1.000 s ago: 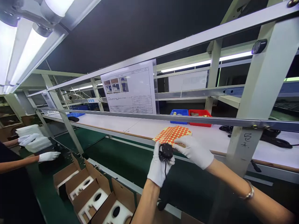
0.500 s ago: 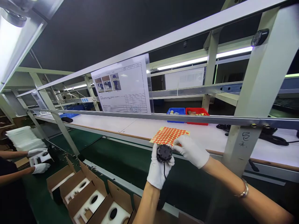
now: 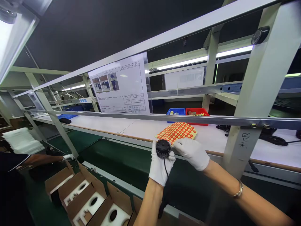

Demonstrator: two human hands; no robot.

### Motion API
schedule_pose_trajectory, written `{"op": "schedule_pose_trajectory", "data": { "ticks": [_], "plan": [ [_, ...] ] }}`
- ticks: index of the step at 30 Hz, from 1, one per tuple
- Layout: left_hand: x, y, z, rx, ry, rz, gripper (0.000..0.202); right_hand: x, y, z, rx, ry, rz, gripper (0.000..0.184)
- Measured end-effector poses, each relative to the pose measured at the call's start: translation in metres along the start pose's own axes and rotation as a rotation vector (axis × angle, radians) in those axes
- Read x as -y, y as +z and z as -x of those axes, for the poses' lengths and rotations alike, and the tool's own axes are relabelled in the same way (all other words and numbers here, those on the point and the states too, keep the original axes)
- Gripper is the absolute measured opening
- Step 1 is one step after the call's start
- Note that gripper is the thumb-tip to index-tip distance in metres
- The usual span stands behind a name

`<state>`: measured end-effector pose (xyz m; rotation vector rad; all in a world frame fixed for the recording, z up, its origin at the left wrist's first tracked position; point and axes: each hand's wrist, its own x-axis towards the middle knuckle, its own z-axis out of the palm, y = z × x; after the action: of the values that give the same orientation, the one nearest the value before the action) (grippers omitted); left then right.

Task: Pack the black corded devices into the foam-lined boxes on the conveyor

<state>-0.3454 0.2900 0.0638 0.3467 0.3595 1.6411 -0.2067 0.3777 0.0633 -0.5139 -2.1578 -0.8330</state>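
Note:
My left hand (image 3: 160, 168), in a white glove, is wrapped round a black, round, ridged device (image 3: 163, 148) with a cable hanging down from it. Beside it my right hand (image 3: 193, 153), gloved as well, pinches at the near edge of a yellow sheet of round red stickers (image 3: 180, 130). The sheet lies on the white shelf and bends up in the middle. Whether a single sticker is between my right fingertips cannot be made out.
Behind the sheet stand a blue bin (image 3: 176, 112) and a red bin (image 3: 197, 113). Open cardboard boxes (image 3: 119, 196) with white foam line the green belt (image 3: 122, 168) below. A co-worker's gloved hand (image 3: 69, 157) is at left. A metal post (image 3: 249, 88) rises at right.
The sticker sheet has shifted right and buckled upward, with my right hand at its edge. The black device has tilted slightly. The co-worker has let go of a white item and reached toward the boxes.

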Motion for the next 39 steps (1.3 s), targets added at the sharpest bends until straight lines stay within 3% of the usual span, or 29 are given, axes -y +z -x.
{"op": "schedule_pose_trajectory", "data": {
  "ticks": [4, 9, 13, 20, 26, 29, 34, 39],
  "plan": [
    [-0.001, 0.002, 0.0, -0.021, -0.005, 0.021, 0.052, 0.0, 0.003, -0.003, 0.028, 0.1, -0.079, 0.024],
    [0.001, 0.003, 0.001, -0.016, 0.027, 0.0, 0.052, -0.005, -0.004, -0.013, 0.261, 0.317, -0.351, 0.017],
    [0.004, 0.001, 0.001, -0.007, 0.042, -0.034, 0.053, -0.008, -0.003, -0.017, 0.359, 0.368, -0.466, 0.018],
    [0.006, -0.004, 0.003, -0.004, 0.057, -0.046, 0.048, -0.002, 0.0, -0.014, 0.306, 0.384, -0.326, 0.015],
    [0.002, -0.002, 0.0, 0.011, 0.034, -0.02, 0.05, 0.0, -0.003, -0.005, 0.083, 0.082, -0.059, 0.021],
    [0.0, 0.0, -0.001, -0.001, 0.016, -0.008, 0.048, 0.0, -0.006, -0.002, 0.034, -0.008, 0.064, 0.018],
    [-0.003, -0.001, -0.001, -0.001, -0.012, 0.008, 0.046, 0.001, -0.005, -0.002, 0.005, -0.047, 0.086, 0.014],
    [-0.005, -0.001, 0.0, 0.01, -0.024, 0.025, 0.045, 0.003, -0.001, -0.002, -0.024, 0.01, 0.021, 0.021]
  ]
}}
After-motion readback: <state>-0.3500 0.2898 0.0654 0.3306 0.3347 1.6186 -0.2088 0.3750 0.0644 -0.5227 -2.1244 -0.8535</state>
